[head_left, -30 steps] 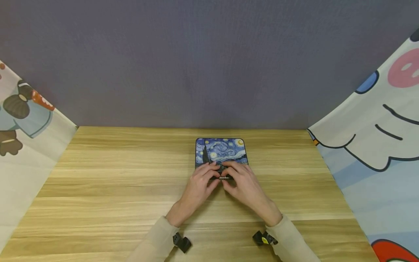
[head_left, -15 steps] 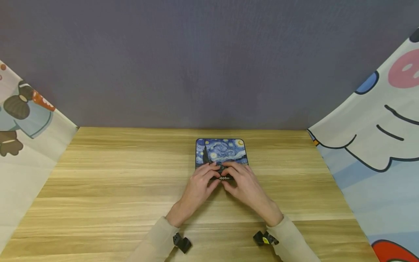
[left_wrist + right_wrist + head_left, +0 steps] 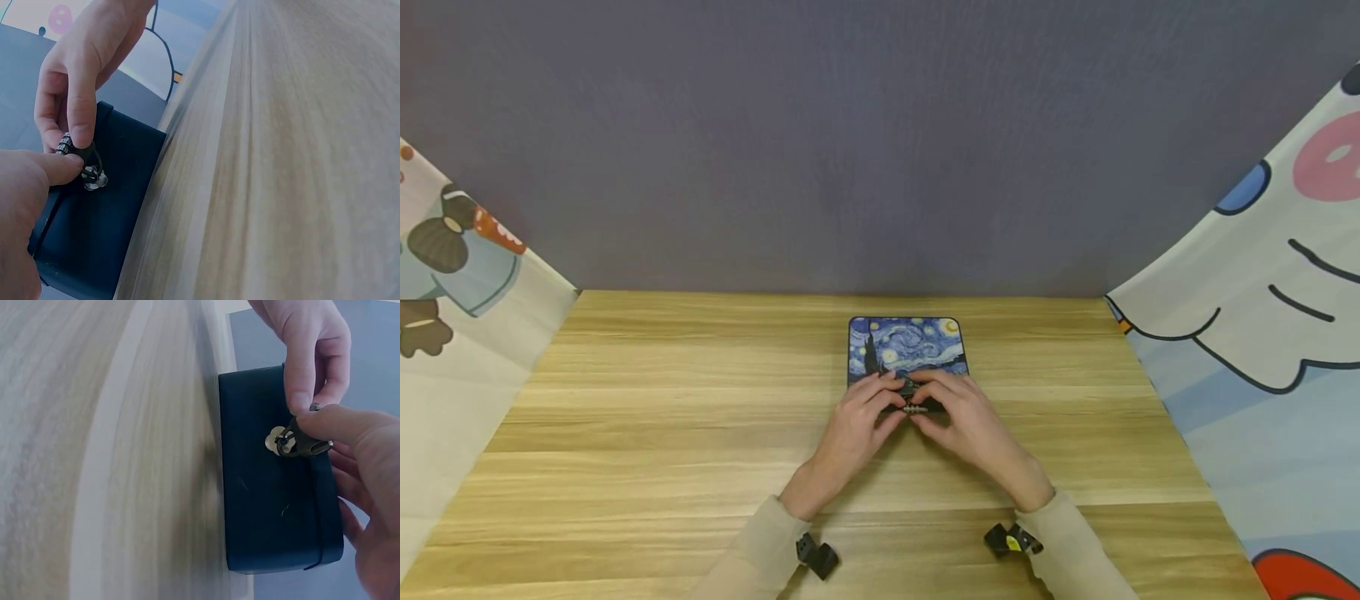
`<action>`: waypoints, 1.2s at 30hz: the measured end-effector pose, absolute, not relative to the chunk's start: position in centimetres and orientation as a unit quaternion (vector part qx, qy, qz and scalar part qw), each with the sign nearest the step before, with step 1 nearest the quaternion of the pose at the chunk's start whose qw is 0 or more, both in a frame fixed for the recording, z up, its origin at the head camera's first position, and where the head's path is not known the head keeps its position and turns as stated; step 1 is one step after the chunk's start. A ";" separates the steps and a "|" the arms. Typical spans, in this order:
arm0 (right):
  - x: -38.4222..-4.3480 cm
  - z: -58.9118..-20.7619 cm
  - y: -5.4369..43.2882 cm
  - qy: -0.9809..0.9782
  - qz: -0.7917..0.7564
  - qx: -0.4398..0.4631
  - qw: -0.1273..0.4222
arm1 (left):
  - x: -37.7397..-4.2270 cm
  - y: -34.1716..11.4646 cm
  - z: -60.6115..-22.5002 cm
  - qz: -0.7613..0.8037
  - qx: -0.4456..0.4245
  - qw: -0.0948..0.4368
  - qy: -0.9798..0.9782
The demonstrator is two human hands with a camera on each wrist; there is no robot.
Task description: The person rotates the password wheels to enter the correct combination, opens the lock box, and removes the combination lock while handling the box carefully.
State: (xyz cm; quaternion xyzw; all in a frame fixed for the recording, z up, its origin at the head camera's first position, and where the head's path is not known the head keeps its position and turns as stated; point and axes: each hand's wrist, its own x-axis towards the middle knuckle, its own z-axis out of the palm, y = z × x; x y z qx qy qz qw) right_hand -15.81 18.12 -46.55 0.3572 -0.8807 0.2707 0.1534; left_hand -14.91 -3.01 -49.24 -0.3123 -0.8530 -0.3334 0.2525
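A box [image 3: 906, 343] with a swirling blue-and-yellow night-sky picture on its lid stands at the far middle of the table. Its front wall, dark in the wrist views, bears a metal hasp [image 3: 95, 179]. From the hasp hangs a small combination padlock [image 3: 307, 445] with ridged number dials. My left hand [image 3: 856, 417] pinches one end of the padlock between thumb and fingers. At the other end, my right hand [image 3: 964, 419] grips it with thumb and curled index finger. Other fingers of both hands rest on the lid. The digits are too small to read.
The wooden table [image 3: 700, 467] spreads around the box. Behind it rises a grey panel [image 3: 835, 150]. Cartoon-printed cloths hang at the left [image 3: 467, 333] and right [image 3: 1247, 333]. A small black camera sits on each wrist.
My right hand and wrist have shifted slightly to the right, and a little more of the padlock shows between the hands. The left hand and the box stay put.
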 end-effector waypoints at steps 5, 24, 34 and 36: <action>-15.9 -46.7 18.2 -0.879 0.279 0.356 0.151 | -14.9 -3.0 -49.3 -0.332 -0.309 0.244 -0.857; -15.9 -47.0 18.2 -0.877 0.285 0.357 0.151 | -14.9 -3.0 -49.3 -0.325 -0.311 0.247 -0.858; -15.9 -46.9 18.2 -0.876 0.288 0.357 0.151 | -14.9 -3.0 -49.2 -0.320 -0.309 0.244 -0.862; -15.9 -46.8 18.2 -0.876 0.288 0.358 0.151 | -14.9 -3.0 -49.2 -0.320 -0.310 0.246 -0.861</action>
